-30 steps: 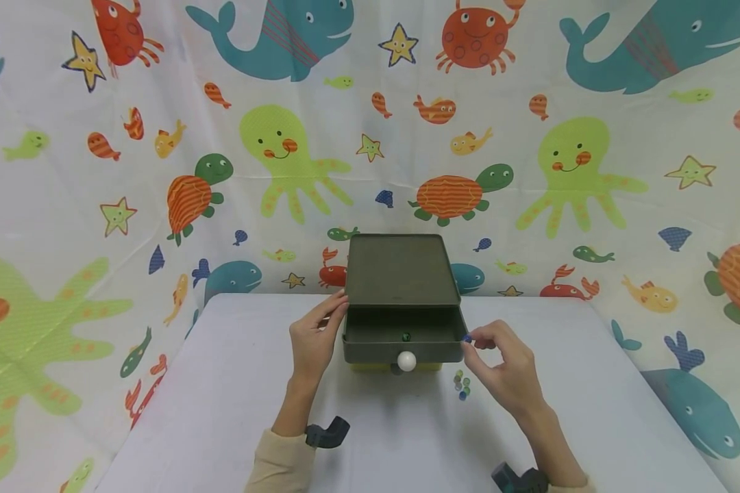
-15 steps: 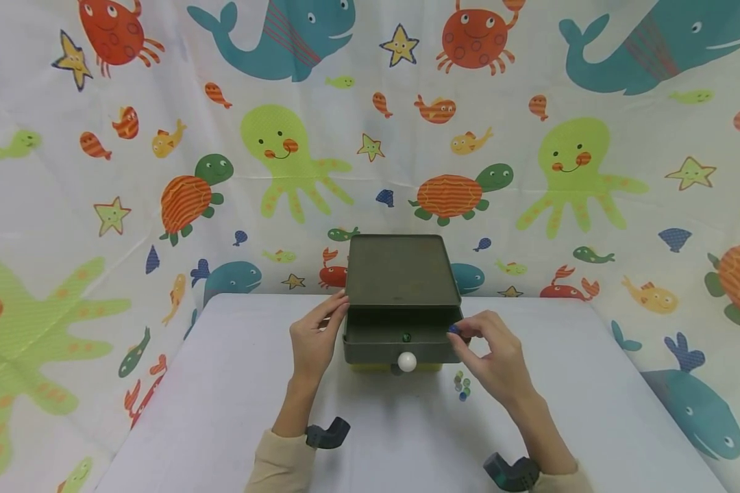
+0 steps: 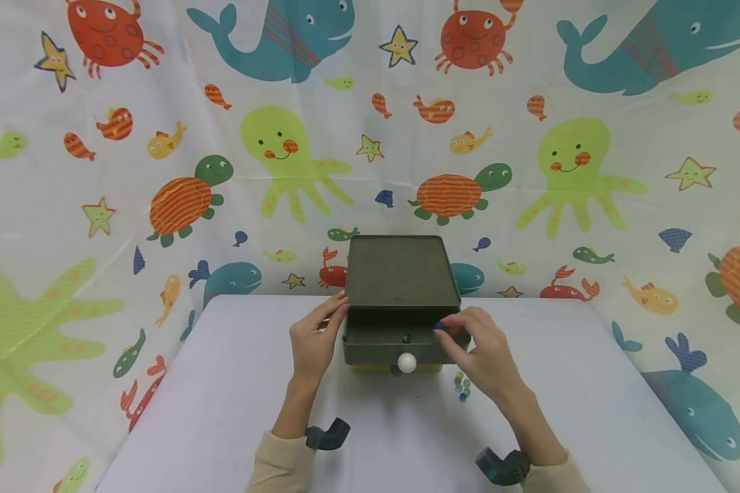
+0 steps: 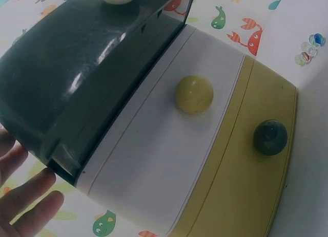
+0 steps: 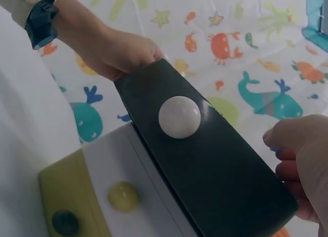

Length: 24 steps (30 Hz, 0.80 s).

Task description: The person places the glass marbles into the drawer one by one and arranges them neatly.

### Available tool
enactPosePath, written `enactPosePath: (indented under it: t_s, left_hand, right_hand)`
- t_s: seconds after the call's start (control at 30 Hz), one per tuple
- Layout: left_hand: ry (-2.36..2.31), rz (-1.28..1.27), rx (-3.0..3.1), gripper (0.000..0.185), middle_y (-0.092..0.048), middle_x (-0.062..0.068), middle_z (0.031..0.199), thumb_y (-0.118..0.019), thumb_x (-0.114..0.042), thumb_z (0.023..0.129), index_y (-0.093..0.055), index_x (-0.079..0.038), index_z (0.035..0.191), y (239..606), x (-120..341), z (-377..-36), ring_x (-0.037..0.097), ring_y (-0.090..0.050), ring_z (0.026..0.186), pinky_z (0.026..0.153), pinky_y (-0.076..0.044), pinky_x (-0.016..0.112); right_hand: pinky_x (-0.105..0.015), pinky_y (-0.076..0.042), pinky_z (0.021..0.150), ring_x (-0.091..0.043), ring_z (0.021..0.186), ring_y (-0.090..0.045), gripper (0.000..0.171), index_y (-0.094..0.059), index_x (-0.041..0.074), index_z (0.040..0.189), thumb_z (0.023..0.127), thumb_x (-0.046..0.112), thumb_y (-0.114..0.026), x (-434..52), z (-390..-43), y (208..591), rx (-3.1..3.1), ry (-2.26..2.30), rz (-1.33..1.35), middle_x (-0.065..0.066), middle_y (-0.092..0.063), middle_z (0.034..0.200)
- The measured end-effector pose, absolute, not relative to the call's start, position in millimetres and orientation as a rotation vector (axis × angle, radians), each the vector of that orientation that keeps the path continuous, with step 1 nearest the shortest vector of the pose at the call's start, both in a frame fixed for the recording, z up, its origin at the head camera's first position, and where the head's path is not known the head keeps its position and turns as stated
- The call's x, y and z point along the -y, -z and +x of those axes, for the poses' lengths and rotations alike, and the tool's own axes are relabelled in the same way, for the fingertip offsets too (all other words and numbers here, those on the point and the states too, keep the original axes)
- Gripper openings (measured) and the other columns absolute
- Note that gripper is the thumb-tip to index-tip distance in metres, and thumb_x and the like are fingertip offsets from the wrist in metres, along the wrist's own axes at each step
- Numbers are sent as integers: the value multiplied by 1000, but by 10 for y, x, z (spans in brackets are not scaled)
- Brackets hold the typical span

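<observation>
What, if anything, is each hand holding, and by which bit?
The right hand pinches a blue marble by its sides, between thumb and fingertips. The left hand touches the left side of the box; whether it grips is unclear.

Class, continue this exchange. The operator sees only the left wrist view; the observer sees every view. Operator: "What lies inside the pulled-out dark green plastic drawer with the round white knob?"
Observer: A small round green glass-like marble lies inside the dark green plastic drawer.
Operator: My view lacks the person's bare right hand. What is it holding?
Observer: It pinches a small round blue marble between thumb and fingers.
Operator: On which side of the green marble is that blue one?
Observer: To its right, as the head view shows them.
</observation>
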State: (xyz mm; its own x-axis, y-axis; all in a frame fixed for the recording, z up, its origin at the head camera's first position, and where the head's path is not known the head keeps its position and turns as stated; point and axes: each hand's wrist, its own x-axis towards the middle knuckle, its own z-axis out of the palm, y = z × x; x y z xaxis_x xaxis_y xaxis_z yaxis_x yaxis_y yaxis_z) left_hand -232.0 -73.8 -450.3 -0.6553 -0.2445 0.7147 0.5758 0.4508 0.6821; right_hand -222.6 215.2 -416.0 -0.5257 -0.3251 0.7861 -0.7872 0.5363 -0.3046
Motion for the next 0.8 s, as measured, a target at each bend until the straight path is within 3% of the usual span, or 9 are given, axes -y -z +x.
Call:
enactPosePath:
  t_s: [0.37,0.8]
  left_hand:
    - [1311,-265,1913,21,-75,6,118,-73,-17,92,-78,-9,111,4490,737,-2315,18,-75,101,74,-57,12]
    - [1321,-249,1916,21,-75,4,118,-73,-17,91,-78,-11,111,4508,739,-2328,20,-75,102,75,-57,11]
  right_hand:
    - [-19,-45,77,-14,89,-54,31,-70,7,101,75,5,-85,-2059,-2244,4151,2136,-883,931,-1,-66,89]
    - [-27,-40,76,-13,83,-57,28,-72,7,97,73,5,-86,-1969,-2278,4141,2110,-854,995,-1,-69,90]
